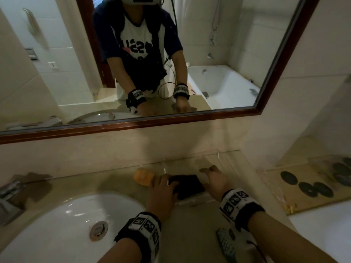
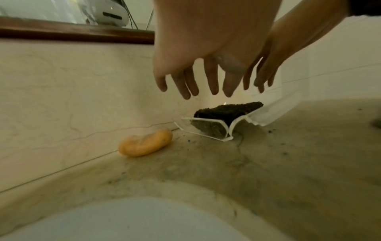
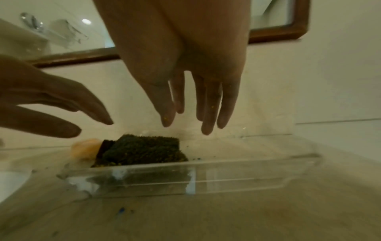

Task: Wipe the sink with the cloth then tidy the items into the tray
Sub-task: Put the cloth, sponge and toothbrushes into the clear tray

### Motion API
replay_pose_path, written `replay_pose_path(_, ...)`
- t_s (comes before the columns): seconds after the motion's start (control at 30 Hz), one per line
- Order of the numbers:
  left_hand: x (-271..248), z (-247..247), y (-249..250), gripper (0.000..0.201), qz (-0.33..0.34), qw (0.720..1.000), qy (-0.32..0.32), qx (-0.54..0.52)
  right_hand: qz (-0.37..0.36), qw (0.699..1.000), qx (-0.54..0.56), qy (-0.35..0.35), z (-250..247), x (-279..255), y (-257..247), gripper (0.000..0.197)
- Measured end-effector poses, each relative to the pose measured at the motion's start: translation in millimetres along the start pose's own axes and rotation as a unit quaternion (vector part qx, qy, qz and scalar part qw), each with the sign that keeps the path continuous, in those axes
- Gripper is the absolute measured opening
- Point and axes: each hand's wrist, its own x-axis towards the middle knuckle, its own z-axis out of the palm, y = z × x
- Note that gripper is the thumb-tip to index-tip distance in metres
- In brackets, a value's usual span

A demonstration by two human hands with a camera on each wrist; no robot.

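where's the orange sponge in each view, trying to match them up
Head: the orange sponge lies at the back of the counter by the wall, just beyond the left hand.
Left wrist: left of centre, against the wall, outside the clear tray.
Right wrist: only a pale blurred bit shows, behind the tray's left end.
Shared landmark: the dark scouring pad in the tray, right of the sponge in every view.

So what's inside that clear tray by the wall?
The clear tray holds one dark scouring pad at its left end; the rest looks bare. The orange sponge lies outside, to its left. Whatever sits under the pad is covered.
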Motion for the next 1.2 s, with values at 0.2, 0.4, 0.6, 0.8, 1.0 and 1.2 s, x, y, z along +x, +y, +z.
replay_pose_path(0.2,-40,-19,34,0.031,0.017,0.997,0.052,-0.047,0.144,0.988,0.007,0.050,-9,-82,60,0.044)
replay_pose_path(0.4,-61,12,93,0.060,0.043,0.992,-0.111,-0.030,0.290,0.956,0.048,-0.011,27,-163,92,0.051)
replay_pose_path(0.6,-66,44,148,0.059,-0.010,0.973,-0.230,0.008,0.216,0.961,0.174,-0.015,46,-186,90,0.060)
replay_pose_path(0.8,-62,57,154,0.039,-0.056,0.979,-0.194,0.014,0.158,0.978,0.139,-0.012,68,-155,109,0.053)
replay_pose_path(1.0,-59,52,153,0.036,-0.091,0.980,-0.171,-0.037,0.144,0.977,0.158,-0.005,68,-137,107,0.058)
replay_pose_path(1.2,-50,54,161,0.033,-0.124,0.972,-0.191,-0.063,0.182,0.969,0.163,0.026,66,-117,105,0.044)
